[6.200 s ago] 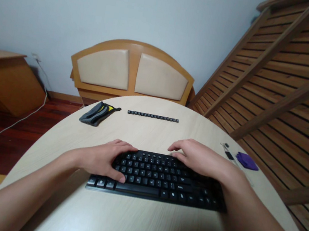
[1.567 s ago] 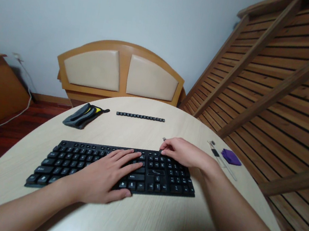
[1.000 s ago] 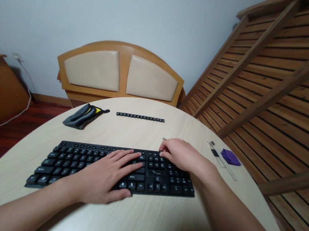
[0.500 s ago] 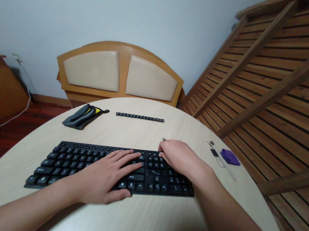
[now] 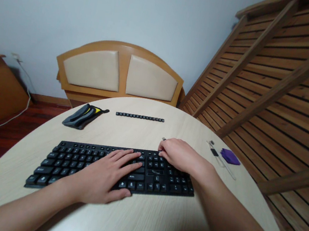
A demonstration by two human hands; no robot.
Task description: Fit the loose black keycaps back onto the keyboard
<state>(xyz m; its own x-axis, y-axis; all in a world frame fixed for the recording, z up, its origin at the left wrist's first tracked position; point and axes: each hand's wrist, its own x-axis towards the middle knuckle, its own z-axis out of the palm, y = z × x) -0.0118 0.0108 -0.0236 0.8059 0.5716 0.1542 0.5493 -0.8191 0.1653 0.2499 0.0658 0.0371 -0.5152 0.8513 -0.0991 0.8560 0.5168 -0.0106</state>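
Note:
A black keyboard [image 5: 77,158] lies across the round pale wooden table [image 5: 137,222]. My left hand [image 5: 103,179] rests flat on its middle keys, fingers stretched out towards the right. My right hand [image 5: 179,156] sits at the keyboard's upper edge over the right key block, fingers curled in a pinch. A small metal tip [image 5: 164,139] pokes out past the fingertips; what it belongs to is hidden.
A straight row of loose black keycaps [image 5: 139,117] lies at the far side, with a grey-and-yellow pouch [image 5: 84,116] to its left. A thin tool [image 5: 218,157] and purple cloth [image 5: 230,156] lie at the right. A wooden slatted frame [image 5: 280,80] leans at right; a padded headboard [image 5: 120,71] stands behind the table.
Since six seconds ago the keyboard has slid left and my left hand now lies flat on its middle. Over the last second my right hand only shifted slightly at the upper edge.

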